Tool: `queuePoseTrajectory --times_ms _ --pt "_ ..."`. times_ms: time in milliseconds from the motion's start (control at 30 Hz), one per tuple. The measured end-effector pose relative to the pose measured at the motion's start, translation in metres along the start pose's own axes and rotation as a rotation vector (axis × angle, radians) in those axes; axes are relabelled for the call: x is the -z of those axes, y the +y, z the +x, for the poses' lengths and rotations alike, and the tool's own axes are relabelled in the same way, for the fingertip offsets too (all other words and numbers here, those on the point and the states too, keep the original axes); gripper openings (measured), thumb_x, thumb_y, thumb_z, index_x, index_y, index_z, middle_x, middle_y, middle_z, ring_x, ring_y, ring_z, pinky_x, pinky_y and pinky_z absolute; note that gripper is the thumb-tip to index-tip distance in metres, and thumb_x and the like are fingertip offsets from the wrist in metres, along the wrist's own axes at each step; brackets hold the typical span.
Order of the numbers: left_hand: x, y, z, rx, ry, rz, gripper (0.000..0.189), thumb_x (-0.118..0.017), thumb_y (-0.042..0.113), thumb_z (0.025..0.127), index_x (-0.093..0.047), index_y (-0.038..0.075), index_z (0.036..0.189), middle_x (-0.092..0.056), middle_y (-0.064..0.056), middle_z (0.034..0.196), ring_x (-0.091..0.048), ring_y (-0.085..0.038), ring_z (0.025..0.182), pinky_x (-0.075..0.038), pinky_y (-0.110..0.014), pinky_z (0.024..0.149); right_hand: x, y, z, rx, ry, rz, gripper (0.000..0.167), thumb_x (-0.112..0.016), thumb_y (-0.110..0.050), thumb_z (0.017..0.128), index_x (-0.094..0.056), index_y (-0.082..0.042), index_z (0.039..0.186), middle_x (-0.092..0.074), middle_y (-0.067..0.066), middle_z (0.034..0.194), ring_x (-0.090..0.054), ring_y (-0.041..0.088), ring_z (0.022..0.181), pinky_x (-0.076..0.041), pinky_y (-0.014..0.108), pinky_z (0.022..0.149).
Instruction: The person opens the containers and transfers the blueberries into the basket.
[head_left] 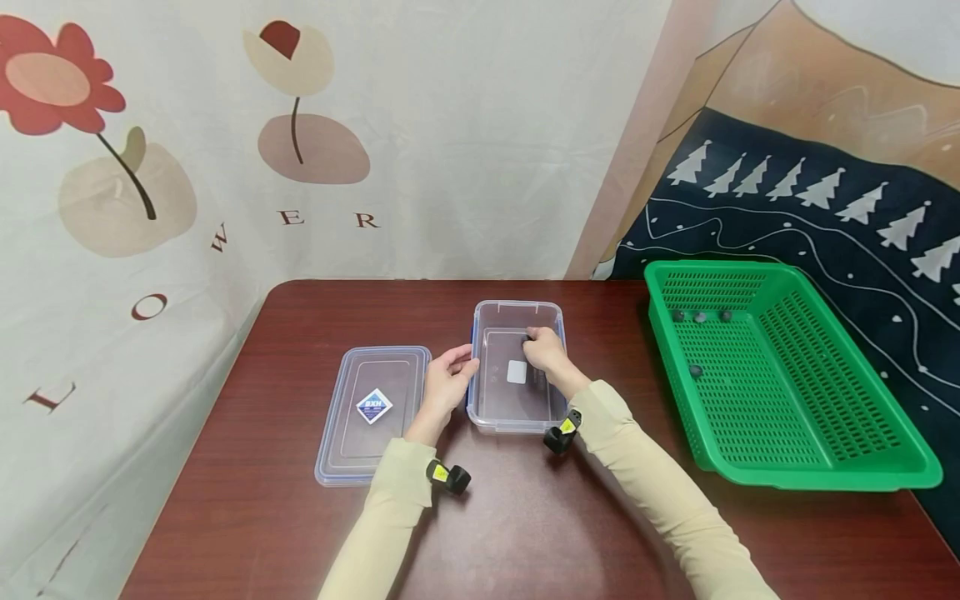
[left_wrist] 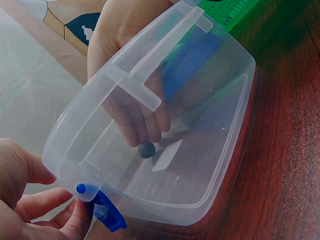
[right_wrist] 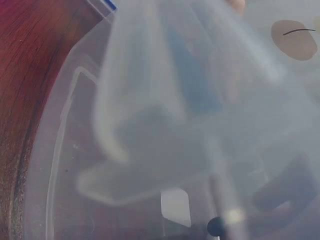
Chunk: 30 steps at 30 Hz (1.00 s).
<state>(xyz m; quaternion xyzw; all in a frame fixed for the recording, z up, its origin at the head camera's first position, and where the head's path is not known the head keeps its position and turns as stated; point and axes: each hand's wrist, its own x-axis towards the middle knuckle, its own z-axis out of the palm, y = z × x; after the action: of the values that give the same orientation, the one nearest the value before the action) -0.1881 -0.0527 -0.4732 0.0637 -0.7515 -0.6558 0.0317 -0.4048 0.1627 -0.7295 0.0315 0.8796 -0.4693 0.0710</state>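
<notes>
A clear plastic food container (head_left: 517, 408) with blue latches stands on the table without its lid. My right hand (head_left: 547, 352) reaches inside it, the fingertips pinching a small dark ball (left_wrist: 146, 150) low in the container, near a white label (left_wrist: 167, 155). At the container's left side, my left hand (head_left: 447, 382) holds the wall by the rim, close to a blue latch (left_wrist: 106, 210). The right wrist view is mostly filled by the blurred container wall (right_wrist: 150, 150); the dark ball (right_wrist: 216, 226) shows at its bottom edge.
A clear lid (head_left: 375, 450) with a blue-white sticker lies flat on the left. To the right stands a green perforated basket (head_left: 862, 479) holding several small dark balls (head_left: 696, 371). The brown table (head_left: 510, 517) meets a printed curtain (head_left: 480, 167) at the back.
</notes>
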Motion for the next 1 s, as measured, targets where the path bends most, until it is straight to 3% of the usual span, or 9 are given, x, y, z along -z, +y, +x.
queuePoseTrajectory --times_ms 67,133,200,333,433,467,567,833,1000 --pt "0.000 0.000 0.000 -0.004 0.000 0.003 0.030 -0.060 -0.002 0.086 -0.060 -0.010 0.116 -0.063 -0.025 0.111 -0.061 -0.033 0.099 -0.051 -0.035 0.085 -0.010 0.024 0.018 0.028 0.011 0.018 0.050 -0.053 -0.016 0.084 -0.053 -0.023 0.134 -0.052 -0.001 0.135 -0.043 0.018 0.125 -0.044 0.040 0.094" --pt "0.000 0.001 0.000 -0.003 -0.001 0.003 0.030 -0.060 -0.002 0.086 -0.060 -0.009 0.116 -0.063 -0.025 0.111 -0.061 -0.033 0.099 -0.051 -0.035 0.085 -0.004 0.009 0.005 0.013 0.017 0.023 0.049 -0.052 -0.010 0.082 -0.058 -0.025 0.129 -0.056 -0.001 0.130 -0.048 0.018 0.118 -0.046 0.039 0.090" --pt "0.001 0.001 -0.001 0.000 -0.001 0.004 0.030 -0.060 -0.002 0.086 -0.060 -0.009 0.116 -0.063 -0.024 0.111 -0.061 -0.032 0.099 -0.051 -0.035 0.085 0.008 -0.025 -0.027 0.011 0.019 0.035 0.049 -0.050 -0.007 0.081 -0.062 -0.024 0.125 -0.059 -0.001 0.126 -0.051 0.016 0.112 -0.047 0.035 0.086" --pt "0.001 0.001 -0.001 0.004 0.001 0.003 0.030 -0.060 -0.002 0.087 -0.060 -0.009 0.116 -0.063 -0.024 0.112 -0.061 -0.032 0.099 -0.050 -0.035 0.085 0.051 -0.144 -0.127 -0.063 -0.020 0.042 0.042 -0.054 0.002 0.082 -0.062 -0.006 0.123 -0.059 0.013 0.124 -0.055 0.023 0.107 -0.049 0.035 0.082" --pt "0.002 0.000 0.000 0.005 0.001 0.001 0.031 -0.060 -0.002 0.087 -0.060 -0.009 0.116 -0.062 -0.024 0.112 -0.061 -0.032 0.100 -0.050 -0.035 0.086 0.078 -0.215 -0.188 -0.098 -0.037 0.043 0.037 -0.060 0.004 0.082 -0.062 0.003 0.119 -0.059 0.019 0.122 -0.057 0.027 0.103 -0.050 0.033 0.078" --pt "0.002 -0.001 0.000 0.006 0.001 -0.002 0.031 -0.060 -0.002 0.087 -0.060 -0.009 0.116 -0.062 -0.024 0.112 -0.061 -0.032 0.100 -0.050 -0.035 0.086 0.081 -0.223 -0.196 -0.096 -0.035 0.038 0.037 -0.061 0.004 0.081 -0.062 0.005 0.117 -0.060 0.020 0.120 -0.058 0.027 0.101 -0.051 0.031 0.077" --pt "0.002 -0.001 0.000 0.008 0.003 -0.007 0.031 -0.061 -0.002 0.086 -0.060 -0.009 0.116 -0.062 -0.024 0.112 -0.061 -0.032 0.100 -0.050 -0.035 0.086 0.085 -0.233 -0.205 -0.090 -0.042 0.017 0.035 -0.065 0.006 0.078 -0.064 0.006 0.113 -0.063 0.019 0.115 -0.059 0.024 0.096 -0.051 0.027 0.073" --pt "0.002 0.000 0.000 0.007 0.006 0.003 0.031 -0.061 -0.002 0.087 -0.060 -0.010 0.117 -0.062 -0.024 0.113 -0.061 -0.032 0.099 -0.050 -0.035 0.085 0.081 -0.230 -0.203 -0.051 -0.047 -0.070 0.025 -0.070 0.009 0.067 -0.073 0.002 0.091 -0.071 0.012 0.090 -0.055 0.015 0.072 -0.045 0.021 0.055" --pt "0.002 0.000 0.000 0.013 0.004 -0.001 0.031 -0.060 -0.001 0.087 -0.060 -0.009 0.117 -0.062 -0.024 0.114 -0.061 -0.032 0.100 -0.050 -0.036 0.086 0.080 -0.229 -0.202 -0.040 -0.061 -0.093 0.024 -0.071 0.009 0.065 -0.073 0.000 0.086 -0.071 0.011 0.086 -0.053 0.013 0.065 -0.043 0.019 0.051"
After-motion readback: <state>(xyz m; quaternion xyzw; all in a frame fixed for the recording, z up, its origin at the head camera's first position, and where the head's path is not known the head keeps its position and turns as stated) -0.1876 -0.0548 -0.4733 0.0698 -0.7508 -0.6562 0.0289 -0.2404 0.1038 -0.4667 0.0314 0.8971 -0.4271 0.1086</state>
